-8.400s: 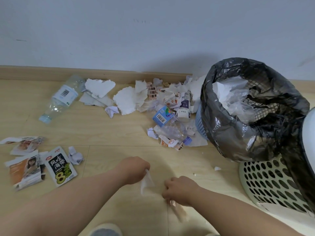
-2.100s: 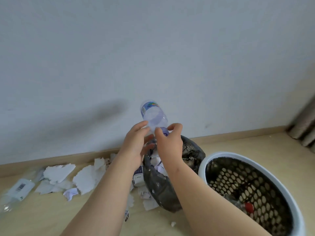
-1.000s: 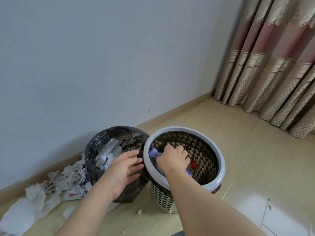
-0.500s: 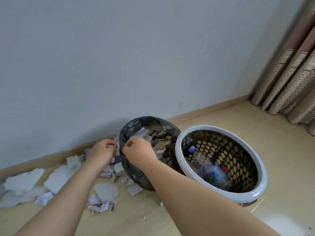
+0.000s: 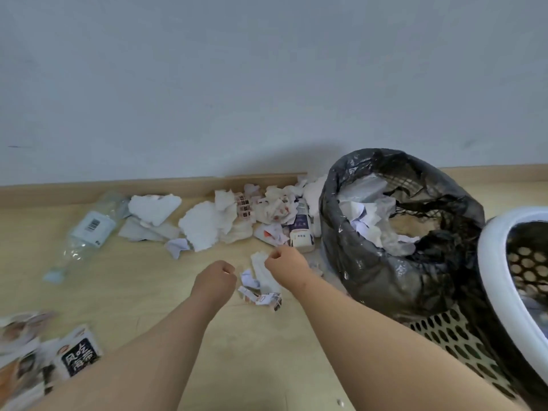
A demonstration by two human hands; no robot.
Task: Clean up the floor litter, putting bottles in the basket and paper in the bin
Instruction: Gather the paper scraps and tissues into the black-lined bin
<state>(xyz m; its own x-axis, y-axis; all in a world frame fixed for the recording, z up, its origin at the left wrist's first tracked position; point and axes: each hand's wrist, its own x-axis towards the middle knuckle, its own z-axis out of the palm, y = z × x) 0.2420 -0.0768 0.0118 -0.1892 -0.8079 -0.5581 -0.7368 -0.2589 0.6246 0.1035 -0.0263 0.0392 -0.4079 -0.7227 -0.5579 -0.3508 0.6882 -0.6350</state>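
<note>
My right hand [image 5: 284, 261] hovers low over the floor with fingers curled at the top edge of a white paper scrap [image 5: 262, 272]; whether it pinches the scrap is unclear. Just left of it, my left hand [image 5: 215, 280] is curled and holds nothing. Small printed scraps [image 5: 264, 298] lie between my forearms. The black-bagged bin [image 5: 385, 280] with paper inside stands at the right. The white-rimmed basket [image 5: 492, 262] is cut off at the right edge. A clear bottle [image 5: 89, 229] lies at the left by the skirting.
Torn white paper [image 5: 201, 223] and a small carton [image 5: 301, 235] are heaped along the wall left of the bin. Printed leaflets [image 5: 74, 354] lie at the lower left. Bare wooden floor lies between the bottle and my hands.
Both hands have left the bin's rim and dropped to the floor scraps left of the bin. The view has swung left and down; the bottle placed earlier stays in the basket.
</note>
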